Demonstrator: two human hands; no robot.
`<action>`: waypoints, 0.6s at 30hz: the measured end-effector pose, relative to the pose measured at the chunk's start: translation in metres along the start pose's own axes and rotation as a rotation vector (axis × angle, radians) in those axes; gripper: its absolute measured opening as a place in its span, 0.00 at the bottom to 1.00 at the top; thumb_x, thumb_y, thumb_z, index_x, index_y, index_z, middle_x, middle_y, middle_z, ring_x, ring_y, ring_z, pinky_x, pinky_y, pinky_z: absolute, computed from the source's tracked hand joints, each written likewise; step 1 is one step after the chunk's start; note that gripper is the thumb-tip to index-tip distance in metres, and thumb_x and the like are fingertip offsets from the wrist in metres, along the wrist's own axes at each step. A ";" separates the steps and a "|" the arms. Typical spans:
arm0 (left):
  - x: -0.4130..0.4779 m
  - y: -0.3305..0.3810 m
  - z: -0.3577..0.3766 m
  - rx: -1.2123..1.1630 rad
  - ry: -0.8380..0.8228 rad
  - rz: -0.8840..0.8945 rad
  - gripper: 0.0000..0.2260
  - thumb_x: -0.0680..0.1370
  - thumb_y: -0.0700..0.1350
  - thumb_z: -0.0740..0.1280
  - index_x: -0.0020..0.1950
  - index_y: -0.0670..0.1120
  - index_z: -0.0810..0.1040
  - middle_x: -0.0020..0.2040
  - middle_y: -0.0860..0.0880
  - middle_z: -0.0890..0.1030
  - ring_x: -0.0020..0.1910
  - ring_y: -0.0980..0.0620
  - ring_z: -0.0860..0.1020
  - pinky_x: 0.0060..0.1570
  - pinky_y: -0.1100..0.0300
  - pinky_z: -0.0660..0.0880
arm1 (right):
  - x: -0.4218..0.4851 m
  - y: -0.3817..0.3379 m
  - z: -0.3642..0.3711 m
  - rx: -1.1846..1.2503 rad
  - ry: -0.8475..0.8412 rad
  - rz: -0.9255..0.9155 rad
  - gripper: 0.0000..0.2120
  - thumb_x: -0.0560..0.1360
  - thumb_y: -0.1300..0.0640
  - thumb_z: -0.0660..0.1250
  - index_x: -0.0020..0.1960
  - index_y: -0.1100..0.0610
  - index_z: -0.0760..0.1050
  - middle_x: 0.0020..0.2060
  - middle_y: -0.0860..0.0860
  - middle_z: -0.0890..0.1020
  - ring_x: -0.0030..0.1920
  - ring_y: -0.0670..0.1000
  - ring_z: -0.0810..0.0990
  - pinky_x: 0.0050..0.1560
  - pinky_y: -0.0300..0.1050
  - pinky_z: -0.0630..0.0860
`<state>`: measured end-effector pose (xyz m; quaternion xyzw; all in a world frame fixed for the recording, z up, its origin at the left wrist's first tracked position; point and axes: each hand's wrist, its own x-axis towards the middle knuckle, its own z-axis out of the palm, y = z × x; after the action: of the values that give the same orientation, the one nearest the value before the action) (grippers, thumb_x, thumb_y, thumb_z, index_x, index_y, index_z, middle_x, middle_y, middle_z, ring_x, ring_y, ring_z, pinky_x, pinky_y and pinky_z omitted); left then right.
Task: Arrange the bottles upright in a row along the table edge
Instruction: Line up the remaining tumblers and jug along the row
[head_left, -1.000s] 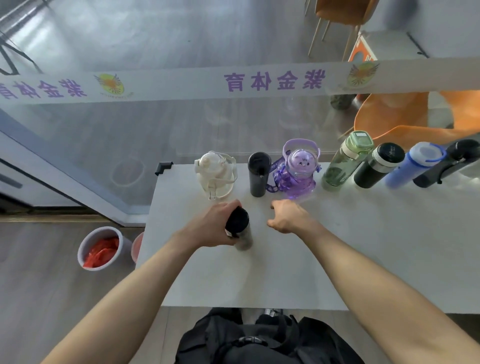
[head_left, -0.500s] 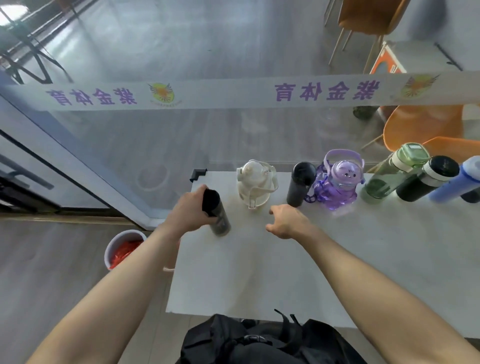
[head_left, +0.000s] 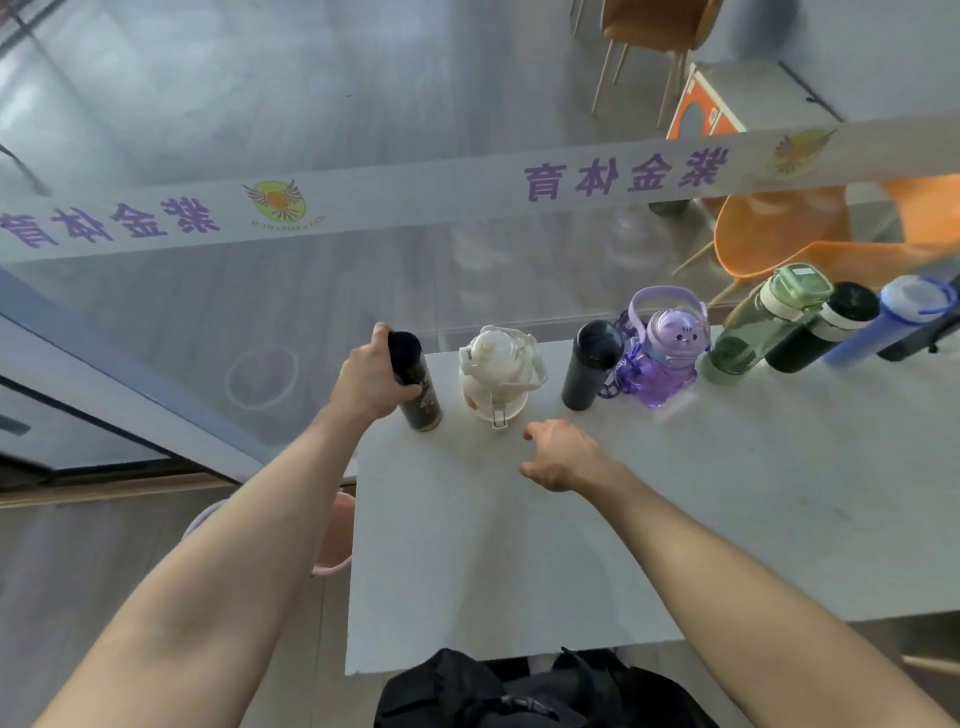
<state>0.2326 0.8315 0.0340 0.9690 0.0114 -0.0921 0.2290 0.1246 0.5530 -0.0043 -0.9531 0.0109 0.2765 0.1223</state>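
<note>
1. The white bench (head_left: 571, 545) carries a row of bottles along its far edge, against a glass wall.
2. A black bag (head_left: 519, 691) lies at the bench's near edge.
3. The purple bear-shaped bottle (head_left: 665, 358) stands upright just right of the plain black bottle (head_left: 589, 366).
4. The cream handled bottle (head_left: 498, 374) stands upright between the plain black bottle and the held one.
5. The green bottle (head_left: 763, 325), the black bottle with a white collar (head_left: 821, 330) and the blue bottle (head_left: 883, 325) continue the row to the right.
6. The left hand (head_left: 371, 382) is wrapped around the upper part of the dark patterned bottle (head_left: 418, 387), which is at the row's left end, its base at the bench top.
7. The right hand (head_left: 563, 454) hovers loosely curled over the bench, holding nothing, near the cream bottle.
</note>
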 end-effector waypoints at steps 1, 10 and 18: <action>0.002 -0.001 0.001 -0.005 0.003 0.005 0.38 0.68 0.52 0.83 0.71 0.51 0.65 0.59 0.43 0.81 0.56 0.37 0.81 0.54 0.40 0.83 | 0.000 0.000 0.000 0.000 -0.001 0.005 0.28 0.78 0.44 0.69 0.75 0.53 0.72 0.71 0.54 0.78 0.70 0.60 0.78 0.68 0.55 0.77; 0.007 -0.007 0.005 -0.063 0.030 0.011 0.44 0.68 0.49 0.84 0.78 0.53 0.64 0.67 0.43 0.77 0.65 0.37 0.78 0.63 0.37 0.79 | -0.003 0.000 -0.005 -0.012 -0.004 0.000 0.26 0.79 0.45 0.68 0.75 0.53 0.72 0.71 0.55 0.78 0.69 0.60 0.78 0.67 0.54 0.76; -0.004 -0.018 0.002 -0.072 0.050 -0.068 0.57 0.67 0.52 0.86 0.86 0.52 0.52 0.70 0.44 0.74 0.66 0.38 0.78 0.65 0.39 0.78 | -0.008 0.009 -0.015 -0.030 -0.004 -0.023 0.25 0.80 0.46 0.68 0.74 0.55 0.73 0.71 0.55 0.78 0.70 0.60 0.77 0.67 0.53 0.76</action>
<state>0.2268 0.8468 0.0253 0.9611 0.0532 -0.0751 0.2603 0.1249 0.5406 0.0105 -0.9544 -0.0043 0.2769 0.1112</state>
